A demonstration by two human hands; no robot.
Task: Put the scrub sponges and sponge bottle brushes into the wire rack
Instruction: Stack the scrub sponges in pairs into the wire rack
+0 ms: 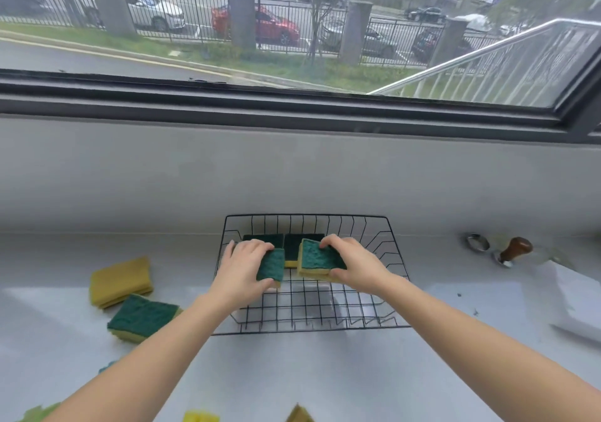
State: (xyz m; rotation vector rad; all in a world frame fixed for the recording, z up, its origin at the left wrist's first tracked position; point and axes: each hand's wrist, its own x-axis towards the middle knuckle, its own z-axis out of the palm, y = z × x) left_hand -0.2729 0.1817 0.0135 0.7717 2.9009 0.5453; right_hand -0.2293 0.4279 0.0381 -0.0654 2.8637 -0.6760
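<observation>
Head view, near to far. At the lower edge of the grey counter (pixel 325 373), partly cut off, lie a yellow sponge piece (pixel 200 416) and an olive corner (pixel 299 415). Left of the forearms, a green-topped scrub sponge (pixel 142 317) rests on the counter, touching a yellow-side-up sponge stack (pixel 121 280) just beyond it. The black wire rack (pixel 374 311) stands at centre. Over its interior, the left hand (pixel 242 270) has its fingers (pixel 260 246) closed on a left-held sponge (pixel 270 267), green face up; the right hand (pixel 353 264) grips a right-held sponge (pixel 320 262), tilted, thumb below and fingers above. Behind these, two dark green sponges (pixel 294 243) lie side by side at the rack's far end. Far right on the counter: a metal ring (pixel 477 242) and a wooden-handled tamper (pixel 514 251). Beyond, a window (pixel 292 31) shows a street.
</observation>
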